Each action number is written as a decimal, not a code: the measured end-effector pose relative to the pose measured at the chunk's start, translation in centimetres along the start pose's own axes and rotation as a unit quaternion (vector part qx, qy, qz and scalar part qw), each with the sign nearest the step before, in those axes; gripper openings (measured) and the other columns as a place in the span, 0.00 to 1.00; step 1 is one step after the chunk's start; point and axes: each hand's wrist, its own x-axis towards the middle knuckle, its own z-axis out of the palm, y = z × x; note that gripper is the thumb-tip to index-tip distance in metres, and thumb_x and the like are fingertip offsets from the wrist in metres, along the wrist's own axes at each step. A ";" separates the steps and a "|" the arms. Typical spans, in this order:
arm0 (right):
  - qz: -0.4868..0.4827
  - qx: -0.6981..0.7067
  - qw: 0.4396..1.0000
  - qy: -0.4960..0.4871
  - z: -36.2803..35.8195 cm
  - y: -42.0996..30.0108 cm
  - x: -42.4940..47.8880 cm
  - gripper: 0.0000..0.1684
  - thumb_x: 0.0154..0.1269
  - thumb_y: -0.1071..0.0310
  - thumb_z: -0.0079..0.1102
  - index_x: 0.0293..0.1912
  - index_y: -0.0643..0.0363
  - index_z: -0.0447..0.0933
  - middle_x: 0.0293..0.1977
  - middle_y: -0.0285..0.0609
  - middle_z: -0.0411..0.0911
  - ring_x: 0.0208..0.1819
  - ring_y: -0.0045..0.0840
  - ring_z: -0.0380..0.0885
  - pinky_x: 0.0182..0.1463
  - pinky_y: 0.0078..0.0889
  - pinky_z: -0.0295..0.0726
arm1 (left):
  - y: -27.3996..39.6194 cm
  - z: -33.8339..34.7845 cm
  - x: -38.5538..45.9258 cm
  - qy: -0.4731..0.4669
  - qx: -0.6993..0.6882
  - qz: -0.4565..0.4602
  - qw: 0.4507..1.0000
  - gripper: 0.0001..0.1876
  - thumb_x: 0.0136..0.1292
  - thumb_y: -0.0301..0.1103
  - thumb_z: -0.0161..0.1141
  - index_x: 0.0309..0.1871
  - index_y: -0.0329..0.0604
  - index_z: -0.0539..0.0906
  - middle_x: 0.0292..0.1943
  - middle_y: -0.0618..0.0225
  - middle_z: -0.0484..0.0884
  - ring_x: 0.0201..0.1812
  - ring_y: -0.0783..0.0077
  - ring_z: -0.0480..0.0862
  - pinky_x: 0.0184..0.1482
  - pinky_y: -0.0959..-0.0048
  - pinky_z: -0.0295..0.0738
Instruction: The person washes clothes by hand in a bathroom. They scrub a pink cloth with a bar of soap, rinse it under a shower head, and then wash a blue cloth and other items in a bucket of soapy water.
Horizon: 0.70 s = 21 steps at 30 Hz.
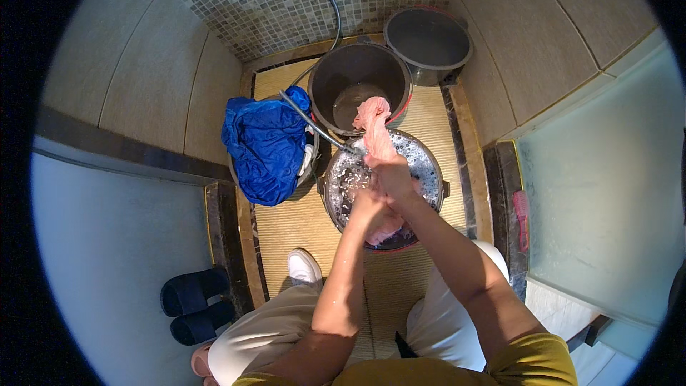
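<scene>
Both my hands grip a wet pink cloth (379,136) above a dark bucket (440,171) of foamy water. My right hand (394,177) is closed around the cloth's twisted middle, and its bunched upper end sticks out towards the far bucket. Just below, my left hand (370,205) is shut on the lower part, close to the water's surface. More pink fabric (387,229) hangs at the bucket's near side. A metal shower hose (316,124) reaches over the rim, with its end by the water at the left of the cloth.
Behind stand a dark bucket (321,78) with a little water at its bottom and another bucket (463,59) at the wall. Blue fabric (265,150) heaps over a container at left. Dark slippers (185,300) lie lower left; a pink brush (520,220) rests on the right ledge.
</scene>
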 end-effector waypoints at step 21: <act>-0.013 0.264 0.912 -0.313 -8.1 -6.5 -3.2 0.34 0.52 0.68 0.63 0.58 0.66 0.66 0.53 0.41 0.72 0.56 0.25 0.69 0.60 0.27 0.69 | 5.1 -2.5 0.0 -0.142 -0.559 0.056 0.815 0.23 0.67 0.29 0.52 0.61 0.32 0.61 0.52 0.56 0.74 0.51 0.61 0.77 0.48 0.67 0.77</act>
